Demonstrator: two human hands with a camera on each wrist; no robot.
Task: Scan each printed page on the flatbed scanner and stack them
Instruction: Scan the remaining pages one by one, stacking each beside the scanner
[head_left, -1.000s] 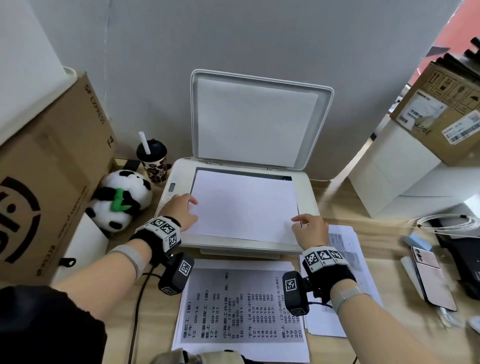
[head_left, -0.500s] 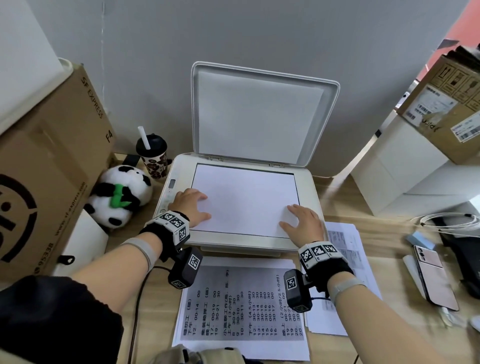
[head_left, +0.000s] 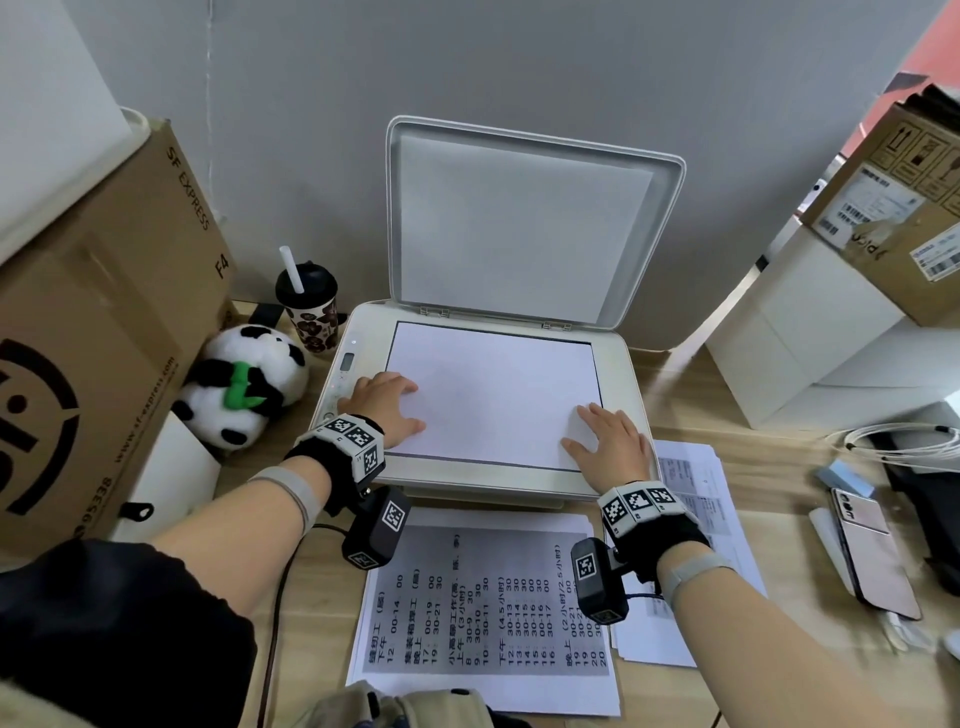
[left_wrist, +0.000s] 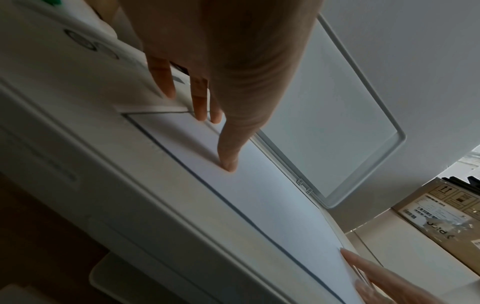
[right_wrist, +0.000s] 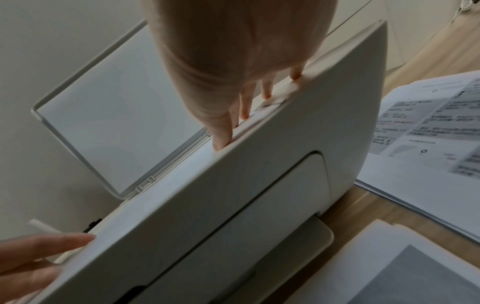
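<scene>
A white flatbed scanner (head_left: 631, 395) stands at the middle of the desk with its lid (head_left: 524, 228) raised against the wall. A white sheet (head_left: 493, 395) lies blank side up on the glass and fills it. My left hand (head_left: 387, 408) lies flat on the sheet's near left part, fingers straight (left_wrist: 228, 152). My right hand (head_left: 608, 441) presses flat on the near right corner (right_wrist: 223, 135). A printed page (head_left: 483, 613) with a table of text lies in front of the scanner. A second pile of printed pages (head_left: 696, 525) sits to the right.
A big cardboard box (head_left: 88, 332), a panda plush (head_left: 244, 384) and a lidded cup with a straw (head_left: 306, 306) crowd the left. At the right are white boxes (head_left: 800, 353), a labelled carton (head_left: 893, 208), a phone (head_left: 872, 551) and a coiled cable (head_left: 898, 439).
The sheet has slid back and now lies square on the glass. Both hands moved from its near edge onto it and pressed flat.
</scene>
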